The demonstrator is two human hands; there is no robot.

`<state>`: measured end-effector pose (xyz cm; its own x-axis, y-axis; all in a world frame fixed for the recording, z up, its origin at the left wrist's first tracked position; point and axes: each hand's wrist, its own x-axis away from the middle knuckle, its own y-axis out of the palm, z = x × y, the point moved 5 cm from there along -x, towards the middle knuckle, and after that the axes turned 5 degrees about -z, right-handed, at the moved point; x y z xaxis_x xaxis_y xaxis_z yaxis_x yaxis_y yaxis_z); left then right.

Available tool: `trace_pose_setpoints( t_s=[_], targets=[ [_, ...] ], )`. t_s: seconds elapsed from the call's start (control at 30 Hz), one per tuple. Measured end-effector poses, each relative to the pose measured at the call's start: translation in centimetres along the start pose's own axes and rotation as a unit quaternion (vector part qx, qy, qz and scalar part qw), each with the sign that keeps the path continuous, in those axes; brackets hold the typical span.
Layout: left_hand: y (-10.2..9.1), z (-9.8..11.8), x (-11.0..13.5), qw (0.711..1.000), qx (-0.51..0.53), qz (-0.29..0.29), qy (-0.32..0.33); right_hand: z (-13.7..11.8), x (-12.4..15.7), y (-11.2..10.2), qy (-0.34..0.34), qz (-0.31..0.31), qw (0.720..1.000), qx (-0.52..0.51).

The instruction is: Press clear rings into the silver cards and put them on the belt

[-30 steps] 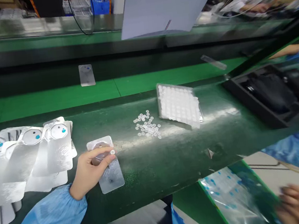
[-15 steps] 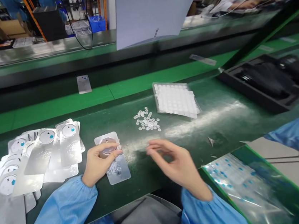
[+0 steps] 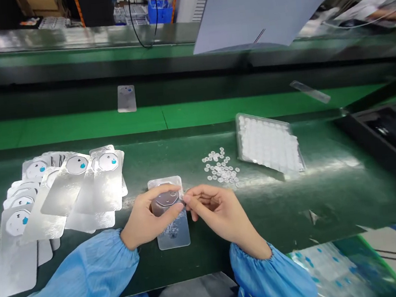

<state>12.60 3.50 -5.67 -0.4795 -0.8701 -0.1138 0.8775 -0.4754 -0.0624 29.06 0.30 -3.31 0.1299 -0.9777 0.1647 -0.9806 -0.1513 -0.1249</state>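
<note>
My left hand (image 3: 153, 215) reaches across a silver rectangular plate (image 3: 174, 237) flat on the bench. Its index finger and thumb curve around the plate's dark rounded window, tips at the right edge, holding the plate. My right hand (image 3: 214, 208) meets them there, thumb and fingers pinched together. A tiny whitish bit shows at the fingertips, too small to make out. Beyond the right hand lie many small clear round discs (image 3: 224, 171), loosely scattered. To the left are overlapping silver plates (image 3: 18, 264) with white rounded labels and blue dots.
A clear tray (image 3: 269, 143) filled with white pieces stands at the back right. One small silver plate (image 3: 126, 99) lies on the far green strip. A black foam case (image 3: 383, 146) is at right. Plastic bags with blue dots (image 3: 333, 271) sit by the front edge.
My right hand has moved left to the plate, its fingertips meeting those of my left hand. The view has turned, so the bench appears shifted and levelled.
</note>
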Motion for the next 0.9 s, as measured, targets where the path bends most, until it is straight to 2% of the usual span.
trace_pose_setpoints(
  t_s=[0.07, 0.33, 0.9],
  targets=[
    [0.0, 0.0, 0.2, 1.0, 0.004, 0.007, 0.0, -0.1, -0.1, 0.1, -0.008, 0.023, 1.0, 0.019],
    [0.4, -0.4, 0.2, 0.995, 0.087, -0.002, -0.046, -0.2, -0.6, 0.6, -0.001, 0.051, 0.995, 0.08],
    [0.5, -0.5, 0.3, 0.99, 0.124, -0.014, -0.058, -1.2, -1.3, 0.3, 0.045, 0.014, 0.993, 0.11]
  ],
)
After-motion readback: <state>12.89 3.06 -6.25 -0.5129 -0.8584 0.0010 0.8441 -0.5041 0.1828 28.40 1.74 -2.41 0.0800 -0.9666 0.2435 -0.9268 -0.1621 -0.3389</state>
